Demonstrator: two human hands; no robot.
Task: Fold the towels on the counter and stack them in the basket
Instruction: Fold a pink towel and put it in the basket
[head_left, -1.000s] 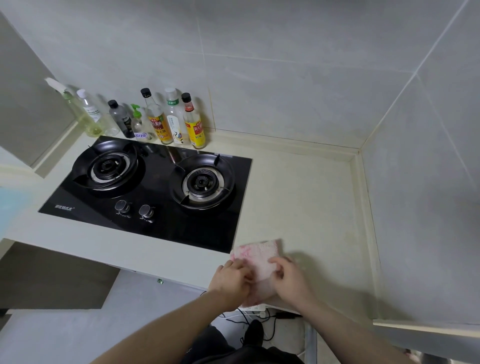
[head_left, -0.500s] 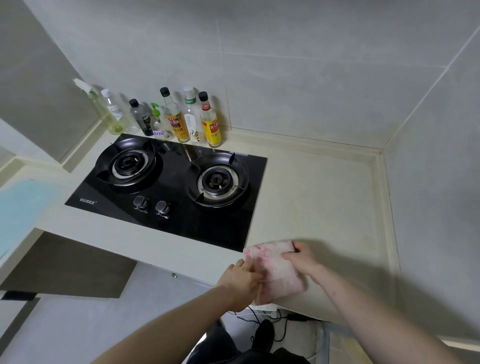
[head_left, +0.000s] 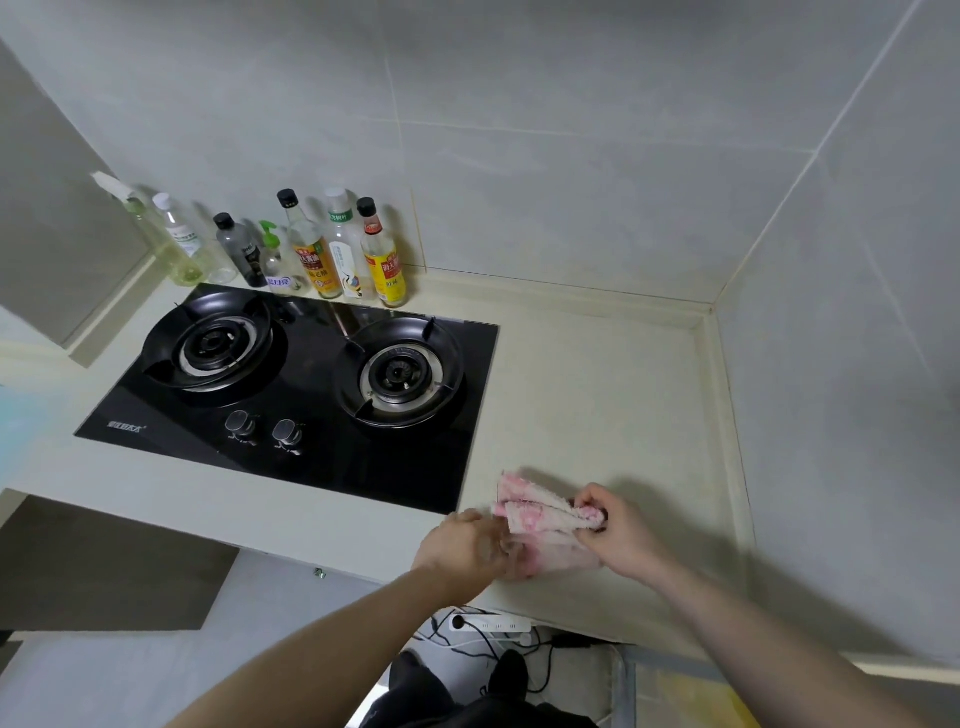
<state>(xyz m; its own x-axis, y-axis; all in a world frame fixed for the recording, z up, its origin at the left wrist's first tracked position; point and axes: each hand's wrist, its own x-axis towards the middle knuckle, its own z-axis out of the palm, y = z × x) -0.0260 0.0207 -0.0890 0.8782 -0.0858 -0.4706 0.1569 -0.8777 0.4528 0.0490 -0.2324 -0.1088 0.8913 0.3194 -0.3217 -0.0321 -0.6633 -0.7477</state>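
Pinching the pink towel (head_left: 545, 525), right hand (head_left: 621, 532) and left hand (head_left: 475, 545) cover its near edge.

Even, soft indoor light from overhead, a bit dim, nothing blown out. Soft shadow falls on the table (head_left: 597, 395) just beyond and to the right of my right-hand fingers (head_left: 587, 506). Faint reflections on the glossy black hob (head_left: 311, 467), well left of the fingers. Strong wide-angle bend: wall tile lines and table edges curve toward the frame borders. Left hand (head_left: 470, 545) slightly motion-blurred; far left edge smeared and soft. Bottle labels (head_left: 317, 267) unreadable.
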